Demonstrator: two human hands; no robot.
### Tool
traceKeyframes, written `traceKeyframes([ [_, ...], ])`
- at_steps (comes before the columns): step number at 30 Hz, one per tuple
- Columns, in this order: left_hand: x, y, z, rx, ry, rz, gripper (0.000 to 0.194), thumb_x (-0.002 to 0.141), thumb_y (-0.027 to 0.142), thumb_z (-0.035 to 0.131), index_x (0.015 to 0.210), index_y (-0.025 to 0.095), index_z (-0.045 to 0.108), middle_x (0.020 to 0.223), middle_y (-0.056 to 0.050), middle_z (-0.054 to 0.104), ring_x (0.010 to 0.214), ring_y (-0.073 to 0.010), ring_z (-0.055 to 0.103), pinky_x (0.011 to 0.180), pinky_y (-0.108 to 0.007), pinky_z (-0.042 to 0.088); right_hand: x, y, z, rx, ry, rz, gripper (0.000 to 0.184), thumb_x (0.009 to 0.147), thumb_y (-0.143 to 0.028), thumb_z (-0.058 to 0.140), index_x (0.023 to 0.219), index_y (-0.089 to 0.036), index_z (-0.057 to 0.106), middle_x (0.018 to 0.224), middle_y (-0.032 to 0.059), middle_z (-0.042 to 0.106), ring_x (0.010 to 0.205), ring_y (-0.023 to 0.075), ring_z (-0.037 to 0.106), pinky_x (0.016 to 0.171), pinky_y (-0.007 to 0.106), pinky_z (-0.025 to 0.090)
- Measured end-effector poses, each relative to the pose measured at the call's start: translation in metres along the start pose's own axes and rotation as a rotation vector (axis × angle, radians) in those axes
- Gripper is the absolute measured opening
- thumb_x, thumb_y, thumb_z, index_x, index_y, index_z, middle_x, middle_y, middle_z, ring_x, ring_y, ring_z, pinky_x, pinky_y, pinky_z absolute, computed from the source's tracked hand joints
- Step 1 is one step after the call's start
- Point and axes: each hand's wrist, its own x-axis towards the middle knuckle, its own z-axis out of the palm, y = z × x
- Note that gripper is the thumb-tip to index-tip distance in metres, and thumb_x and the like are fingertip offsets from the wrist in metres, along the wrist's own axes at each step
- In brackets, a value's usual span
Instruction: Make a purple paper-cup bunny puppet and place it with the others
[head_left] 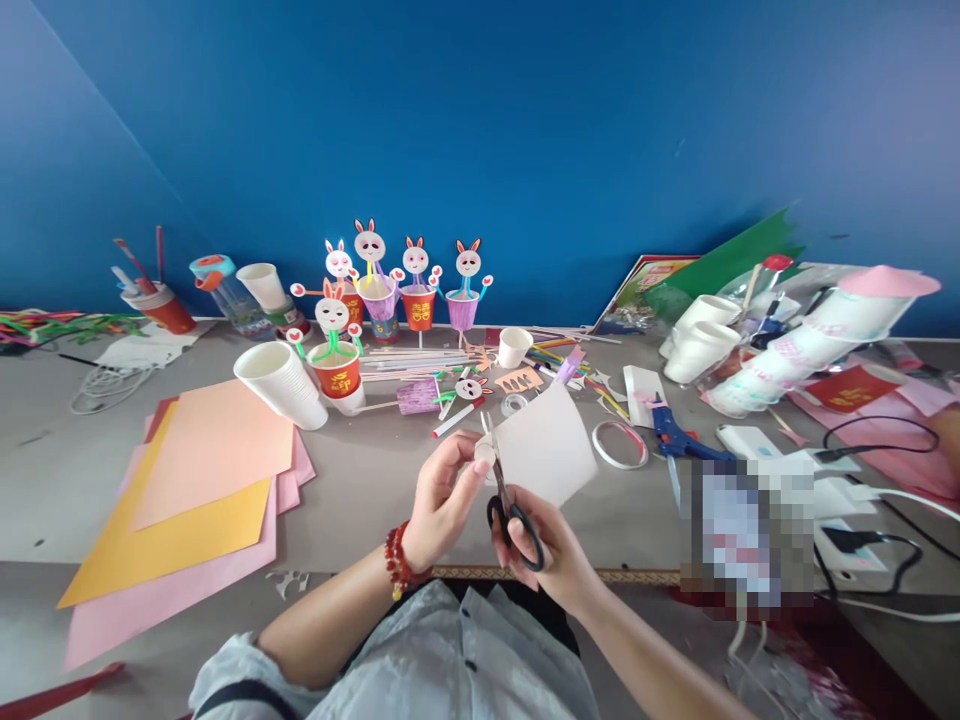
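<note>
1. Right hand: curled closed, thumb and fingers around the handles of the scissors.
2. Left hand: thumb and fingertips nearly together, pinching a small round white piece, thin and paper-like. Red bead bracelet on that wrist.
3. Scissors: black, smooth looped handles, slim metal blades. In front of the torso, over the table's near half. Long axis runs lower right to upper left; tips point away from the wearer, beside the white piece. Blade gap too small to judge.
4. White sheet: matte, roughly four-sided, slightly curved, just beyond the blades, lying skewed.
5. Left: flat, overlapping paper sheets, peach, yellow, pink. Right: blue glue gun, hard-looking body.
6. Nested white cups, tapered, tilted.
7. Rabbit-faced figure: round flat head on a purple-streaked cup.
8. Back: smooth blue wall.
</note>
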Motion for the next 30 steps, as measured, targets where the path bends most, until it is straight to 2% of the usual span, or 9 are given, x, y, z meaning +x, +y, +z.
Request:
traceKeyframes([
  [4,0.001,0.003,0.000,0.009,-0.008,-0.045,0.023,0.099,0.035,0.050,0.084,0.018,0.054,0.080,0.000,0.053,0.074,-0.0126,0.045,0.072,-0.024,0.040,0.000,-0.002,-0.001,-0.078,0.022,0.005,0.058,0.079,-0.076,0.060,0.079,-0.019,0.047,0.057,-0.0038,0.057,0.031,0.0014,0.036,0.031,0.014,0.026],
  [13,0.014,0.017,-0.015,0.007,-0.179,-0.059,0.025,0.097,0.032,0.053,0.077,0.017,0.053,0.075,0.001,0.050,0.070,-0.0112,0.042,0.066,-0.022,0.036,-0.003,-0.020,-0.011,-0.165,-0.032,0.050,0.059,0.078,-0.075,0.061,0.084,-0.018,0.050,0.060,-0.0028,0.060,0.033,0.0029,0.041,0.032,0.014,0.033],
  [19,0.014,0.024,-0.017,0.011,-0.198,-0.017,0.023,0.098,0.030,0.053,0.079,0.017,0.055,0.079,0.000,0.054,0.072,-0.0114,0.045,0.068,-0.022,0.037,-0.003,-0.023,-0.010,-0.203,-0.019,0.028,0.060,0.077,-0.077,0.060,0.083,-0.018,0.049,0.060,-0.0029,0.060,0.033,0.0029,0.041,0.032,0.014,0.033],
  [30,0.018,0.031,-0.022,0.048,-0.254,-0.044,0.027,0.097,0.037,0.053,0.079,0.017,0.056,0.079,-0.001,0.055,0.073,-0.0129,0.046,0.069,-0.024,0.038,-0.006,-0.030,-0.011,-0.226,-0.037,0.016,0.058,0.079,-0.076,0.060,0.083,-0.019,0.050,0.059,-0.0019,0.059,0.034,0.0045,0.040,0.032,0.015,0.032],
])
